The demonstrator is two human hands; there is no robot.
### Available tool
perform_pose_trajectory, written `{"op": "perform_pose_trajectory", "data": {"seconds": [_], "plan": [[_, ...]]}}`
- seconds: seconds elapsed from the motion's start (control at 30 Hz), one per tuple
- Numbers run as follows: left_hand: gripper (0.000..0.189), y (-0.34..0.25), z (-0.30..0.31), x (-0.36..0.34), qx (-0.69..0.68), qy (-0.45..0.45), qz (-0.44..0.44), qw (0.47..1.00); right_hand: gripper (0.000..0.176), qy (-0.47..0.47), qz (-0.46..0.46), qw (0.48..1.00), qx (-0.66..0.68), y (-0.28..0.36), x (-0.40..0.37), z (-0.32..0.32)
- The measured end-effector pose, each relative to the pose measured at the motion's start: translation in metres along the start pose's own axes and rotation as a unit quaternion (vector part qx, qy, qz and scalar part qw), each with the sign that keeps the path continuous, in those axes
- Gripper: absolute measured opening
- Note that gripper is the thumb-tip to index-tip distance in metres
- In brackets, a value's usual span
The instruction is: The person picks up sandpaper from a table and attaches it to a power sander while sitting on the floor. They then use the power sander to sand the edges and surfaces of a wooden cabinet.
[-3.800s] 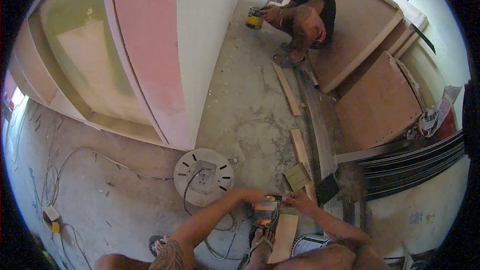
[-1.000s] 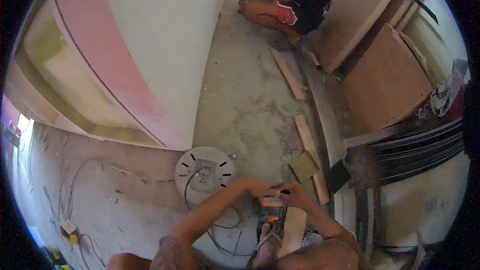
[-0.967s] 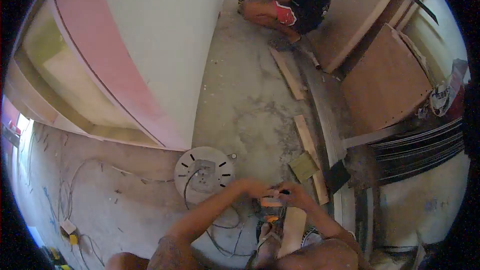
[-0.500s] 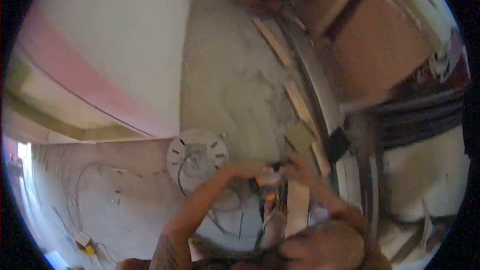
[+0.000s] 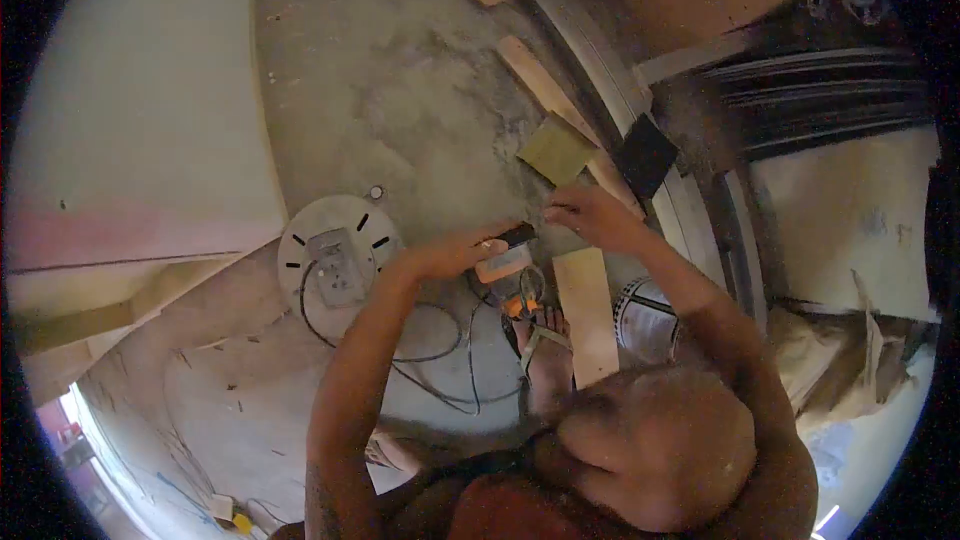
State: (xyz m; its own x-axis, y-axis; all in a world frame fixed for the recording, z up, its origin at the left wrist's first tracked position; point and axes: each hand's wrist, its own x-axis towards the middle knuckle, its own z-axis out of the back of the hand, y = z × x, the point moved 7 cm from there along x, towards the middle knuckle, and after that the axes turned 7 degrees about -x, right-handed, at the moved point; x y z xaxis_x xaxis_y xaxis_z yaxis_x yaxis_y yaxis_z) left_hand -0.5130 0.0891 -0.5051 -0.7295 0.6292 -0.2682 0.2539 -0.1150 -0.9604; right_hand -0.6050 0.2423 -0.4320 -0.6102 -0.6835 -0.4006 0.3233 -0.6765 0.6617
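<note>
My left hand (image 5: 455,254) is closed around a small tool (image 5: 505,262) with a black top and a pale orange body. An orange part (image 5: 520,306) and a loop of dark cord are just below the tool. My right hand (image 5: 595,218) is apart from it, to the right, with thumb and fingers pressed together; whatever is between them is too small to make out. An olive square pad (image 5: 556,148) lies just above my right hand, and a black square pad (image 5: 647,156) lies farther right.
A round white slotted disc (image 5: 300,240) carries a grey box with a cord across the floor. A pale board (image 5: 587,315) and a white bucket (image 5: 645,322) stand near a sandaled foot (image 5: 550,365). Wooden strips (image 5: 545,80) run along the right; a large white panel (image 5: 150,110) fills the left.
The view has shifted, so floor objects appear higher and farther left. My right hand has moved away from the tool, which stays in my left hand.
</note>
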Motion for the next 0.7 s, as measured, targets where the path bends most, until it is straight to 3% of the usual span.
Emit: {"op": "perform_pose_trajectory", "data": {"seconds": [0.07,0.13,0.27,0.37,0.43,0.53,0.7], "plan": [[0.062,0.009,0.001,0.005,0.022,0.01,0.013,1.0,0.027,0.004,0.008,0.998,-0.062,0.0,0.005,-0.004],[0.061,0.012,0.004,0.007,0.045,0.021,0.023,0.999,0.026,-0.047,0.12,0.985,-0.117,0.008,0.009,-0.004],[0.057,-0.011,0.002,0.002,0.062,0.008,0.092,0.994,0.024,0.005,-0.001,0.993,-0.117,0.015,0.008,0.009],[0.057,0.004,0.004,0.009,0.097,-0.008,0.082,0.992,0.023,-0.094,0.1,0.989,-0.058,0.013,0.004,0.025],[0.057,0.014,0.001,0.007,0.097,-0.009,0.06,0.993,0.023,-0.087,0.08,0.984,-0.13,0.02,0.001,0.034],[0.059,0.006,-0.003,0.005,0.083,0.005,0.041,0.996,0.025,-0.129,0.093,0.979,-0.13,0.02,-0.003,0.05],[0.054,-0.035,-0.006,-0.008,0.119,-0.05,0.145,0.981,0.028,-0.115,0.055,0.986,-0.105,0.001,-0.004,0.052]]}}
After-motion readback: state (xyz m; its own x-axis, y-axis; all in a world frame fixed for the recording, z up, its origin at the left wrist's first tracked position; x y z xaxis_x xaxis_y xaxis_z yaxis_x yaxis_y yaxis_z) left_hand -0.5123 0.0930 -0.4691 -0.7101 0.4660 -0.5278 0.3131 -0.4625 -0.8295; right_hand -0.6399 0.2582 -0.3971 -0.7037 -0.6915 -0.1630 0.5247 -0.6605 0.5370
